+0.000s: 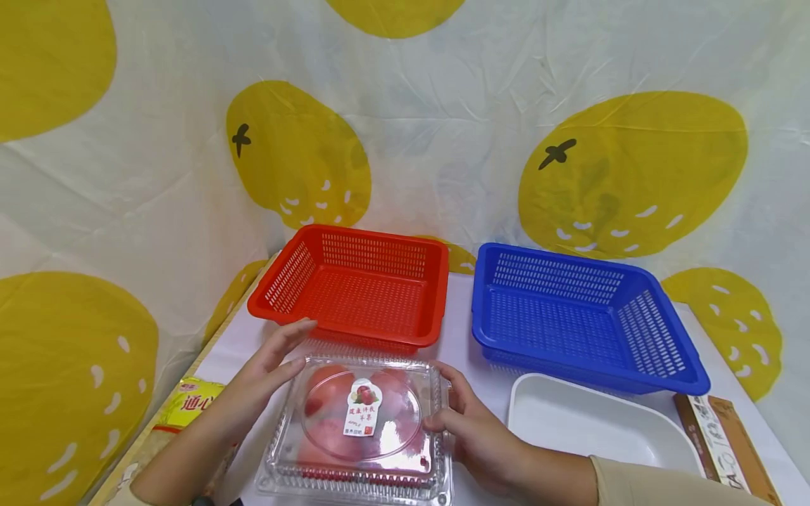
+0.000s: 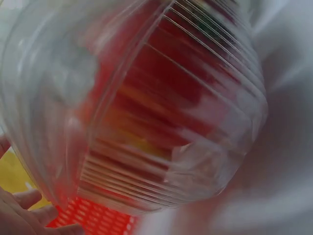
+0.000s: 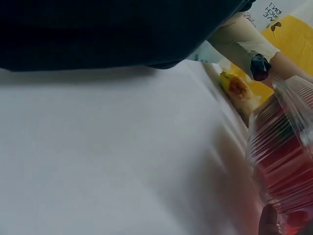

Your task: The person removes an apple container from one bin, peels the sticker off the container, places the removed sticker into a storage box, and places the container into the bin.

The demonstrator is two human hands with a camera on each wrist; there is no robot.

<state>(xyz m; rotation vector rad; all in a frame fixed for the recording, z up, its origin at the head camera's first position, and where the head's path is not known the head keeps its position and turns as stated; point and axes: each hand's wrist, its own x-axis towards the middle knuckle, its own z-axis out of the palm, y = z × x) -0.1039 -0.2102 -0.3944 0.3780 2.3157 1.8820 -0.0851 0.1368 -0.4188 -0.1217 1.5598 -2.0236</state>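
A clear plastic clamshell box (image 1: 287, 443) of red apples (image 1: 325, 443), with a printed label (image 1: 363, 411) on its lid, is in front of me. My right hand (image 1: 471, 429) grips its right edge, thumb over the lid and fingers at the side. Beside the upper left corner my left hand (image 1: 262, 372) has its fingers extended, holding nothing. In the left wrist view the box (image 2: 171, 98) looms large and blurred, and the left fingertips (image 2: 44, 214) show at lower left. The right wrist view shows the box (image 3: 279, 152) tilted at the right, above the white table.
Behind the box stands a red basket (image 1: 373, 295), and right of it a blue basket (image 1: 557, 323). A white tub (image 1: 588, 422) and a brown carton (image 1: 728, 436) are at the right. A yellow-topped food bag (image 1: 190, 404) lies at the left edge. Fruit-patterned cloth (image 1: 430, 161) hangs around the table.
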